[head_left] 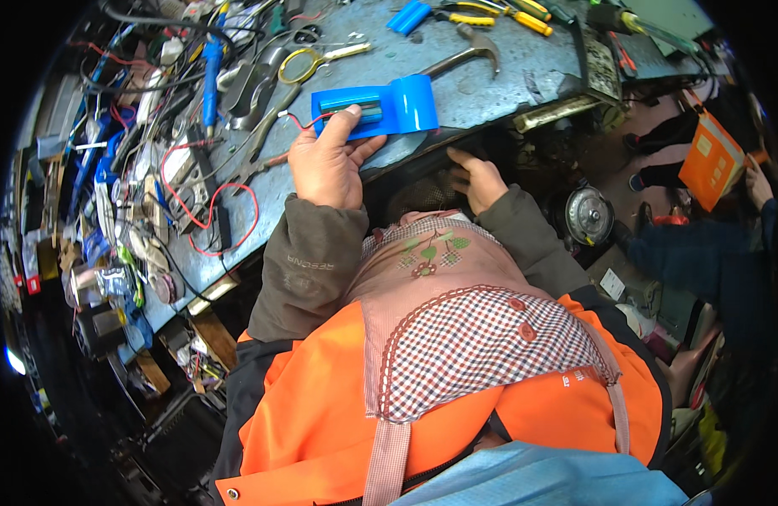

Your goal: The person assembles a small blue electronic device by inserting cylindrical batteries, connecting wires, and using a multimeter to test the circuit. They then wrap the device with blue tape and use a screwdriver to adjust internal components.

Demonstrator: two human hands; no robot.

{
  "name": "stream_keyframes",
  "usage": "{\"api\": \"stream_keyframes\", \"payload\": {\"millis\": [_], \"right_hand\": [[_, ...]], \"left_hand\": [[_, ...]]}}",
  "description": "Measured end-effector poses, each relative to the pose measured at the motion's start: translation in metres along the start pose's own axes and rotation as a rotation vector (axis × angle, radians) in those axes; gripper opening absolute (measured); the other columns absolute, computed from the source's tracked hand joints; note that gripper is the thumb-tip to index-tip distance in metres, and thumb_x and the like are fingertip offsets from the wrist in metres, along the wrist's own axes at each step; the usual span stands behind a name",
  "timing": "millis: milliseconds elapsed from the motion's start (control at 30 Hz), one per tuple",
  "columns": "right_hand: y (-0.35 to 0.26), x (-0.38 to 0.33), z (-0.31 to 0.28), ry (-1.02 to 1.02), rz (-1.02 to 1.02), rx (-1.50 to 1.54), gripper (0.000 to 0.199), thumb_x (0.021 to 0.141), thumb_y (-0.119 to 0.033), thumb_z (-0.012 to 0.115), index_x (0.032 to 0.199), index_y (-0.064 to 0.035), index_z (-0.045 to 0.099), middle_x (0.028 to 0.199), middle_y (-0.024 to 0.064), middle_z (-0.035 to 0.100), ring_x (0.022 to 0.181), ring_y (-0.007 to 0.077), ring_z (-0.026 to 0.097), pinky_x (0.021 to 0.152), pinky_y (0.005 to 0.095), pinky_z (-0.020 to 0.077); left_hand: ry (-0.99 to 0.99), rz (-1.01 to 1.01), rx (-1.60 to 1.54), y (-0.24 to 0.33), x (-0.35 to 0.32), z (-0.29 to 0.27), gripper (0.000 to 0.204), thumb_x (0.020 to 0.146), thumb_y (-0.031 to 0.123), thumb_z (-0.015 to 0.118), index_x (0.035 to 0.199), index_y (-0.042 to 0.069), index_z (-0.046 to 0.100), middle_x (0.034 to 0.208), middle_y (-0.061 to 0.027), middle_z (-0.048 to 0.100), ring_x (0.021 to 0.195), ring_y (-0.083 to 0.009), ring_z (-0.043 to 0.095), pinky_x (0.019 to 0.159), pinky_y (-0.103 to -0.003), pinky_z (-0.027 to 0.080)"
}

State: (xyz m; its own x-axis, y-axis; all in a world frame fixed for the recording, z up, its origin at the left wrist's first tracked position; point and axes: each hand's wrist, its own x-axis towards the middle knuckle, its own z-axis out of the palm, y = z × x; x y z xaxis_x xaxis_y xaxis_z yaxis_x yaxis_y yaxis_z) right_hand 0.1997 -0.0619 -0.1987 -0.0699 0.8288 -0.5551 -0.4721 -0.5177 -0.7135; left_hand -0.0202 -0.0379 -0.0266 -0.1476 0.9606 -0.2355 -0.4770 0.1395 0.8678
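Note:
My left hand (325, 164) is closed on a small battery pack (363, 111), thumb on top and fingers beneath. Glossy blue plastic wrap (416, 105) lies around the pack and stretches flat to its right, over the bench's front edge. A thin red wire (298, 121) comes out at the pack's left end. My right hand (480, 179) is held apart from it, in front of the bench edge. Its fingers are spread and slightly blurred, with nothing visible in them.
On the blue bench (347, 25) lie a hammer (466, 52), a magnifying glass (301, 65), yellow-handled pliers (473, 17) and a blue-handled soldering iron (212, 76). Tangled wires and tools crowd the left. At right another person's hand (756, 181) holds an orange package (711, 160).

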Motion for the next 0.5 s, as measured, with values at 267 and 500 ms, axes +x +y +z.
{"api": "stream_keyframes", "payload": {"millis": [267,500], "right_hand": [[-0.1,-0.089,0.056,-0.123,-1.292,-0.915,0.036,0.087,-0.002,0.072,0.122,-0.0041,0.07,0.098,0.0137,0.066,0.079,0.0284,0.065,0.071,0.0366,0.0541],[-0.139,0.004,0.085,0.081,-1.532,-1.379,0.032,0.092,-0.007,0.068,0.124,-0.0066,0.073,0.096,0.0166,0.067,0.089,0.0391,0.063,0.084,0.0467,0.0537]], "left_hand": [[0.117,0.033,0.175,0.008,-0.022,-0.004,0.015,0.092,0.013,0.078,0.102,0.002,0.073,0.096,-0.0065,0.074,0.083,-0.017,0.072,0.069,-0.034,0.063],[0.14,0.057,0.315,0.009,-0.018,-0.014,0.018,0.088,0.01,0.082,0.1,0.0,0.072,0.09,-0.0075,0.074,0.072,-0.0143,0.068,0.055,-0.027,0.057]]}}
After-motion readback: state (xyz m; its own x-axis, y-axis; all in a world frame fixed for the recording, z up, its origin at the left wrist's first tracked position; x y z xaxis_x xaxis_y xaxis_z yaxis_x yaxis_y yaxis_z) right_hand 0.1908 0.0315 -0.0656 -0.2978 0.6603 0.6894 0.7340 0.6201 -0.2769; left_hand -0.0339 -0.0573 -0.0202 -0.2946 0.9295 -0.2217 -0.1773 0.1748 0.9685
